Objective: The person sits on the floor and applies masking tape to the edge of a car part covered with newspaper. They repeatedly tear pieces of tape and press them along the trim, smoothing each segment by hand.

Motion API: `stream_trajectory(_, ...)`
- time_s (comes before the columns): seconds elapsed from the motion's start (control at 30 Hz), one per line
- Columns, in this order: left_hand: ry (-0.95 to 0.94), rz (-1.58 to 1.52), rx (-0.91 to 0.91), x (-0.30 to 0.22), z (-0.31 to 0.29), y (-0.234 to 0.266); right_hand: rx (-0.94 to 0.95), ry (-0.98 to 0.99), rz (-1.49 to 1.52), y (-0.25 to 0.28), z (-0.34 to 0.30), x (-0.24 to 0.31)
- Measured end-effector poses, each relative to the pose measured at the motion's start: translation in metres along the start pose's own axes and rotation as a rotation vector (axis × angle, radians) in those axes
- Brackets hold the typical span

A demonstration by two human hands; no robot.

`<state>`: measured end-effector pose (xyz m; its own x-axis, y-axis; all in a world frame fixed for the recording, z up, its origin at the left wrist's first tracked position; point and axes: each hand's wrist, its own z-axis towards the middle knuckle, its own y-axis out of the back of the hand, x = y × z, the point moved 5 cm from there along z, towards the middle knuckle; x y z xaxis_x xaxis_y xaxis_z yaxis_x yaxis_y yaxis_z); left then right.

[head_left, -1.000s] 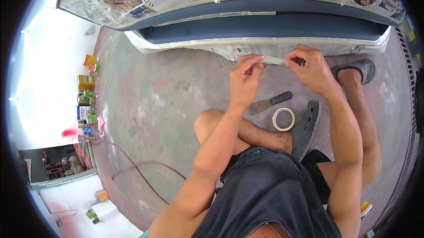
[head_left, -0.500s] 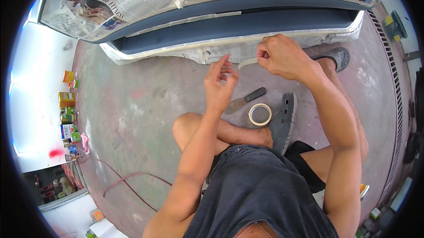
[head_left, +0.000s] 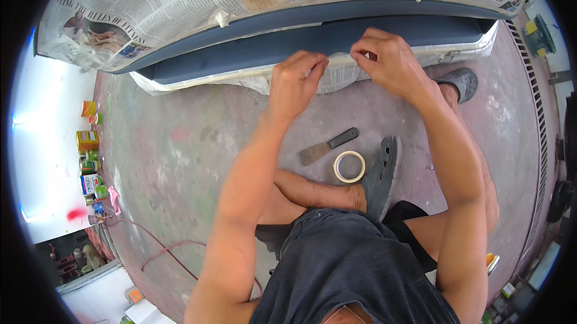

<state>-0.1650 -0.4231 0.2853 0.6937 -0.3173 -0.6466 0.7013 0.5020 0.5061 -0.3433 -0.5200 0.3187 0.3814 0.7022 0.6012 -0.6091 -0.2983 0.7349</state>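
Head view: just in front of the lower edge of the dark panel (head_left: 240,54), the left hand (head_left: 293,81) and right hand (head_left: 386,57) pinch opposite ends of a tape strip (head_left: 341,57). Uneven pulling could probably twist or tear it; brushing the panel could stick it crooked. The tape strip looks short, narrow and pale, its ends hidden.

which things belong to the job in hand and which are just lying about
Seemingly the job's:
pinched pale tape strip
round cream tape roll
dark blue panel
printed newspaper
perhaps black-handled metal scraper

Seemingly lying about:
thin red hose
pink cloth
coloured cans
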Motion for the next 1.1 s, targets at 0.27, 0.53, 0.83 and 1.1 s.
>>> stream_trajectory(0.27,-0.141,0.18,0.014,0.039,0.044,-0.016,-0.365,0.256,-0.225,-0.025,0.021,-0.045)
stream_trajectory(0.53,-0.284,0.426,-0.069,0.058,0.051,-0.027,-0.449,0.382,-0.419,-0.048,0.035,-0.066)
stream_trajectory(0.83,-0.308,0.489,-0.036,0.058,0.05,-0.031,-0.4,0.317,-0.405,-0.05,0.033,-0.073)
stream_trajectory(1.1,-0.26,0.504,-0.038,0.058,0.051,-0.037,-0.384,0.274,-0.394,-0.049,0.034,-0.077)
